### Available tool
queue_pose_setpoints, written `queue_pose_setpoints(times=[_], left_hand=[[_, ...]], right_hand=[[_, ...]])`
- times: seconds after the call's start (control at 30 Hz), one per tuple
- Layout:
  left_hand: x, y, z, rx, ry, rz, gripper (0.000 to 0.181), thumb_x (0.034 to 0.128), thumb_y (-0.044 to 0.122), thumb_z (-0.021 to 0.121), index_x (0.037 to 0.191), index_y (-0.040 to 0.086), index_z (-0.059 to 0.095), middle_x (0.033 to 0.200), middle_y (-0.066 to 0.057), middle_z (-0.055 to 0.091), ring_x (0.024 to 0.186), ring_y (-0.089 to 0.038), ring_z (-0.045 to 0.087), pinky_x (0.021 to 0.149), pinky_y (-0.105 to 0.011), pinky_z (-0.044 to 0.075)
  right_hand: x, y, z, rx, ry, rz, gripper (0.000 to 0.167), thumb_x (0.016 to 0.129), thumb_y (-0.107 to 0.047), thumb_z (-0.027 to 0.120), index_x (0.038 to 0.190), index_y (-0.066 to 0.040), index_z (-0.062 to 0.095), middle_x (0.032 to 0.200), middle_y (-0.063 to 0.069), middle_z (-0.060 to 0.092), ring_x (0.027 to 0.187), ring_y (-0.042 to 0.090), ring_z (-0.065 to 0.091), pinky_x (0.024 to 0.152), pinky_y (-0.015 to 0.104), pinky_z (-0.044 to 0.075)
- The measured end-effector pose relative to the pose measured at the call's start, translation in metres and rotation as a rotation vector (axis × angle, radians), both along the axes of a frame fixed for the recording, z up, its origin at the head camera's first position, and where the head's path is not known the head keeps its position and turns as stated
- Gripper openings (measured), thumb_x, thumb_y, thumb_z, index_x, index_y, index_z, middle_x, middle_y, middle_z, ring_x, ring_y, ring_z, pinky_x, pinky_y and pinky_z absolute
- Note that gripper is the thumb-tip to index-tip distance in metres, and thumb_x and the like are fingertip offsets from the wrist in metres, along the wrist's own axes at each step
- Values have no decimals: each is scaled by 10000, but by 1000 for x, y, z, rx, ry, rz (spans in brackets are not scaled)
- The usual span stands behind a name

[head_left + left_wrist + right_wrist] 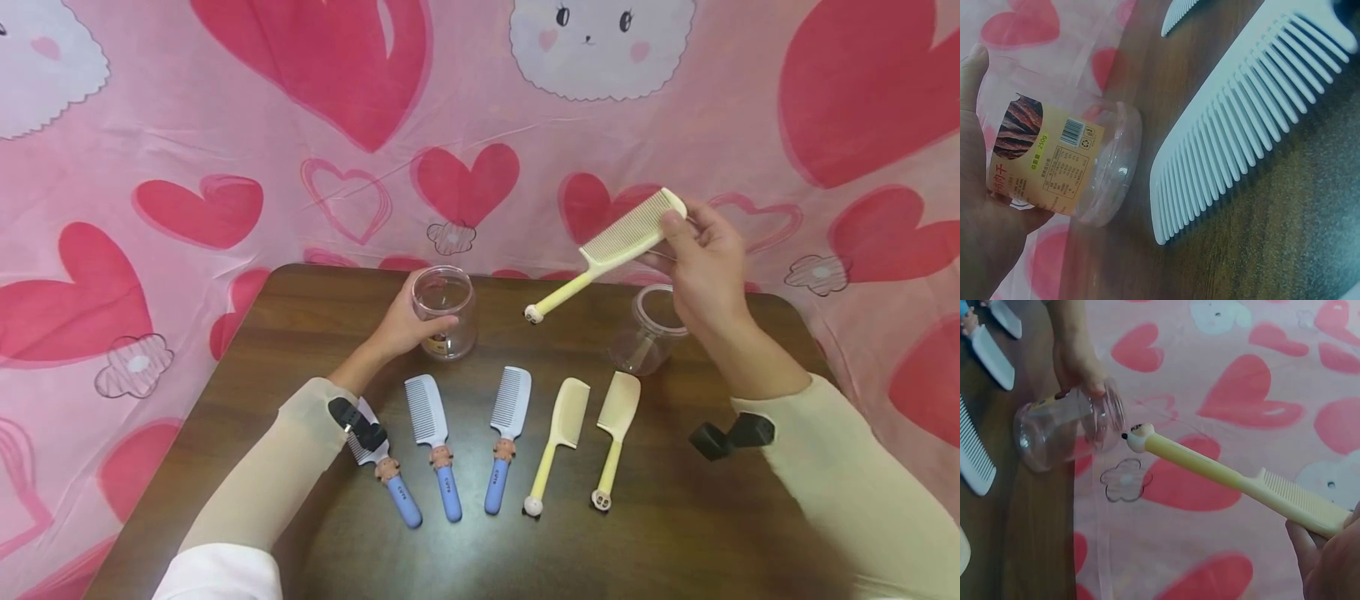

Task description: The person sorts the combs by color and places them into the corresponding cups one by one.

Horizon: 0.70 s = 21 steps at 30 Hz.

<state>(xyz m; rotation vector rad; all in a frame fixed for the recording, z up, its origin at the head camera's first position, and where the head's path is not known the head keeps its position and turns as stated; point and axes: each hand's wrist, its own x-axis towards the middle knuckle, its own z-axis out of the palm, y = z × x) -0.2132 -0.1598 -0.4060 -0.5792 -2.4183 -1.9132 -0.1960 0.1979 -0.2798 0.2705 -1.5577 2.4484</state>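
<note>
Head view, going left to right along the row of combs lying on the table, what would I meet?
First blue-handled comb, second blue-handled comb, third blue-handled comb, first yellow comb, second yellow comb.

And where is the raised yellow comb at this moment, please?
In the head view, the raised yellow comb is right of centre, held above the table in the right grip, its handle end appearing between the left jar and the right jar.
</note>
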Motion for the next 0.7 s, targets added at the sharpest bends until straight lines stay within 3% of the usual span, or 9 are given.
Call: queue_pose_setpoints(times=[0.23, 0.47, 0.7], left_hand=[[0, -1, -1, -1, 15, 9, 800, 809, -64, 797, 1468, -67, 345, 1437, -327, 452, 1367, -450, 418, 1135, -603, 353], [-19, -5, -29, -9, 25, 29, 852, 795, -59, 815, 1501, -8, 341, 1447, -265, 471, 1363, -389, 442, 1137, -541, 381], [-20, -6, -33, -13, 23, 33, 853, 798, -29, 836, 1497, 53, 353, 1445, -168, 481, 1340, -320, 476, 1133, -521, 393]], right_hand=[[-23, -42, 9, 45, 12, -58, 223, 999, -16, 608, 1210, 51, 637, 964, 117, 741, 770, 169, 751, 642, 276, 611], [-47, -84, 9, 54, -16, -68, 255, 1003, -10, 599, 1244, 69, 630, 949, 128, 724, 734, 166, 737, 634, 280, 612], [-60, -116, -3, 145, -33, -66, 250, 1009, -27, 601, 1241, 47, 654, 996, 171, 702, 768, 158, 728, 670, 293, 616]])
